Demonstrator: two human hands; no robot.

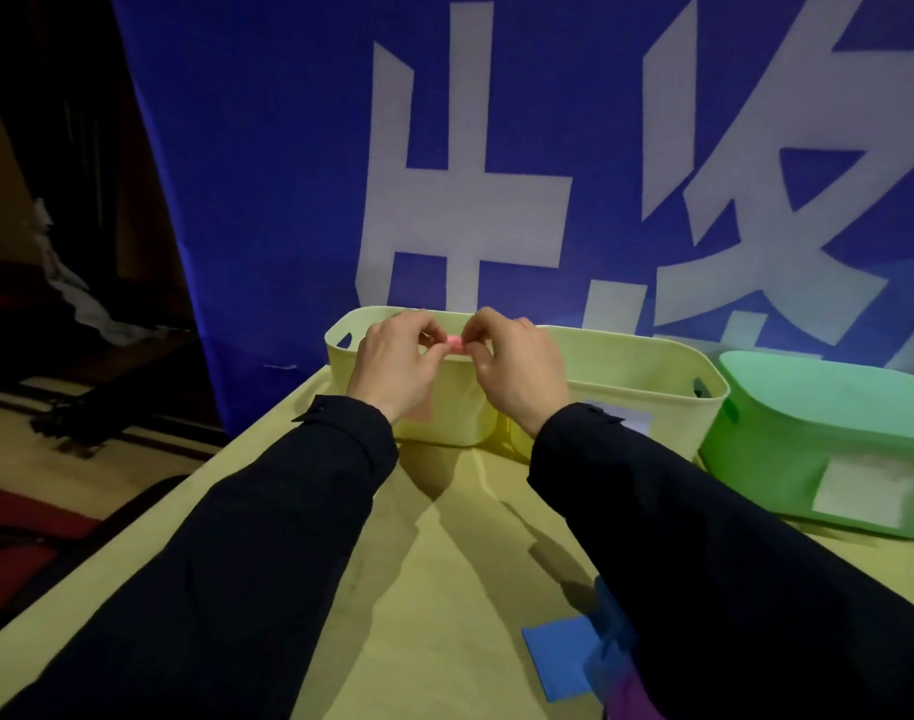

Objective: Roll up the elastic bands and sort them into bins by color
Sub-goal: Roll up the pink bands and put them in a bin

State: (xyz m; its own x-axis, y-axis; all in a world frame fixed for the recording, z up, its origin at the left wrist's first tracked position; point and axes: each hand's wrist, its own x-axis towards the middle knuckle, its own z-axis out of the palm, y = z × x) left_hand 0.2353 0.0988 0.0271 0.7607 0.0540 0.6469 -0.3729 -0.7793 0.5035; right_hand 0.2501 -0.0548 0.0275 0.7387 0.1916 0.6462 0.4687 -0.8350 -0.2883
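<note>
A small pink rolled band (455, 344) is pinched between the fingertips of my left hand (395, 364) and my right hand (517, 367). Both hands are raised over the left yellow bin (340, 341), which carries a pink label half hidden by my left wrist. A second yellow bin (668, 387) with a white label stands right of it. A green bin (808, 407) with a white label stands further right. A flat blue band (561, 654) lies on the yellow table (444, 563) near my right sleeve, with a purple band (626, 696) at the frame's bottom edge.
A blue banner (288, 174) with white characters hangs right behind the bins. The table's left edge drops to a dark floor with a patterned rug (54, 459). My dark sleeves cover much of the near table.
</note>
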